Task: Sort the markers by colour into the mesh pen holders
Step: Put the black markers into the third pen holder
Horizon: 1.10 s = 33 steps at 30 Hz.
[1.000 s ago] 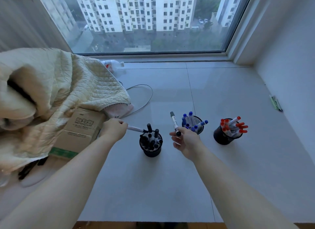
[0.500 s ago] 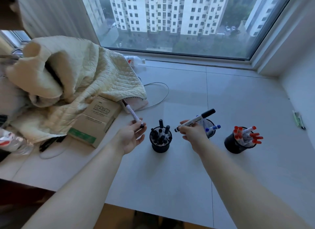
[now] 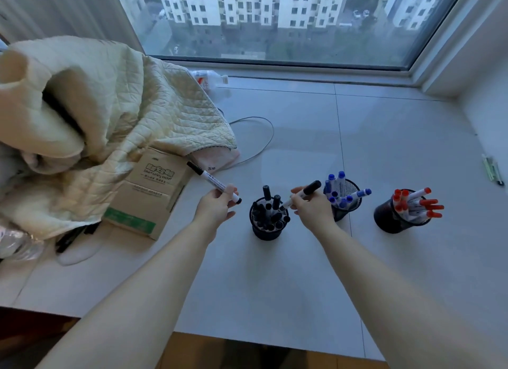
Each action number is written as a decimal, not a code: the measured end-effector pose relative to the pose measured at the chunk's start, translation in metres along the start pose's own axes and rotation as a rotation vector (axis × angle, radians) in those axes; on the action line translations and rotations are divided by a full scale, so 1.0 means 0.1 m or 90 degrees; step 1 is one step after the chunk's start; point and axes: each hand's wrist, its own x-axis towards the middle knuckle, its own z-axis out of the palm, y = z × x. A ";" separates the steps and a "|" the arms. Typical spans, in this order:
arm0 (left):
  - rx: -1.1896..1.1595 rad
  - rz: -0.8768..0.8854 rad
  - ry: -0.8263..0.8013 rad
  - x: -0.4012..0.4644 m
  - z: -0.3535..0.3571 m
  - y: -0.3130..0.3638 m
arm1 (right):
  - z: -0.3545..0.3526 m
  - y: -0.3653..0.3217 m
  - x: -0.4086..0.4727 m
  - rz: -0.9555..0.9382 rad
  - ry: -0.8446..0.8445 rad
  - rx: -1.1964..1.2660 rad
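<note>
Each hand pinched one black marker: left hand (image 3: 217,206) with its marker (image 3: 213,182) capped end pointing toward the table's far-left corner, right hand (image 3: 312,205) with its marker (image 3: 303,193) cap pointing far-right, beside three holders (image 3: 268,226).

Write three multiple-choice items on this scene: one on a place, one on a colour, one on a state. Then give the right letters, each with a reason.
1. Where does the holder of black markers stand?
A. Left of the blue holder
B. Right of the red holder
C. On the box

2. What colour are the caps in the rightmost holder?
A. Green
B. Red
C. Black

3. What is the right hand doing?
A. Lying flat on the sill
B. Hanging empty
C. Holding a black-capped marker

Answers:
1 A: it is the leftmost of the three holders.
2 B: red caps stick out of it.
3 C: its fingers pinch the marker, whose lower end is at the black holder's mouth. The left hand holds another marker.
</note>
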 end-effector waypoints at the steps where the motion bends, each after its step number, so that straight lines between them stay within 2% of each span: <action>1: 0.024 0.011 0.005 0.04 0.00 -0.01 | 0.02 0.01 0.01 -0.005 -0.006 -0.016; 3: 0.078 0.021 0.010 0.13 0.02 -0.02 | 0.03 0.02 0.02 -0.020 -0.005 -0.040; 7: 0.091 0.008 0.013 0.23 0.08 -0.04 | 0.03 -0.02 -0.02 -0.132 0.100 -0.089; 9: 0.117 0.017 0.008 0.26 0.11 -0.05 | 0.05 -0.01 -0.05 -0.169 0.120 -0.118; 13: 0.137 0.029 -0.009 0.30 0.16 -0.06 | 0.09 0.00 -0.04 -0.182 0.062 -0.222; 16: 0.087 0.000 -0.023 0.31 0.19 -0.05 | 0.13 0.04 0.03 -0.108 -0.037 -0.352; 18: 0.039 -0.030 -0.033 0.32 0.21 -0.04 | 0.15 0.11 0.03 -0.071 -0.041 -0.358; 20: 0.036 -0.033 -0.033 0.33 0.22 -0.03 | 0.16 0.15 0.00 -0.063 0.001 -0.308; 24: 0.117 0.006 -0.043 0.37 0.24 -0.05 | 0.15 0.18 -0.09 -0.127 0.091 -0.214; 27: 0.170 0.032 -0.041 0.41 0.26 -0.07 | 0.11 0.20 -0.20 -0.228 0.116 -0.232; 30: 0.267 0.075 -0.026 0.43 0.27 -0.07 | 0.09 0.23 -0.27 -0.286 0.095 -0.306; 33: 0.320 0.069 -0.046 0.44 0.28 -0.08 | 0.12 0.29 -0.29 -0.278 0.009 -0.383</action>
